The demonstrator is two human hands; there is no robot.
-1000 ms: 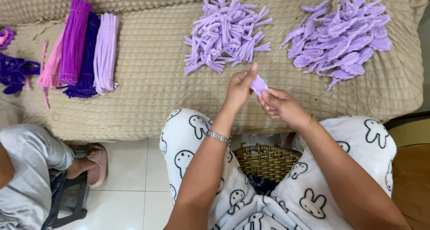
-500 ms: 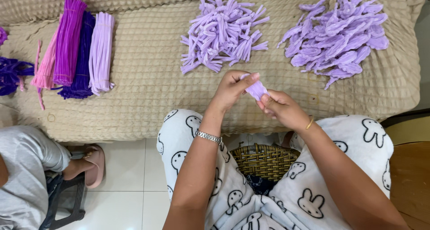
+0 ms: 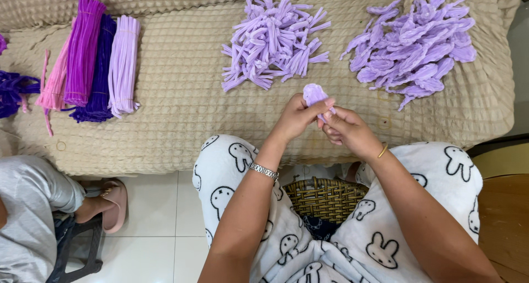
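Both hands meet over a beige quilted sofa seat (image 3: 182, 96): the left hand (image 3: 297, 118) and right hand (image 3: 347, 130) pinch a small lilac pipe-cleaner loop (image 3: 314, 93) between their fingertips, just below a pile of lilac bent pipe-cleaner pieces (image 3: 273, 38).

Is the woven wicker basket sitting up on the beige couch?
No, the woven wicker basket sits low between the person's knees, below the beige couch.

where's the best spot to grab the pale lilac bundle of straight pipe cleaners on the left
Probably around the middle of the pale lilac bundle, from above with fingers spanning its width. It lies flat on the beige cover. Its right side is free; the dark purple bundle presses against its left, so come in from the right.
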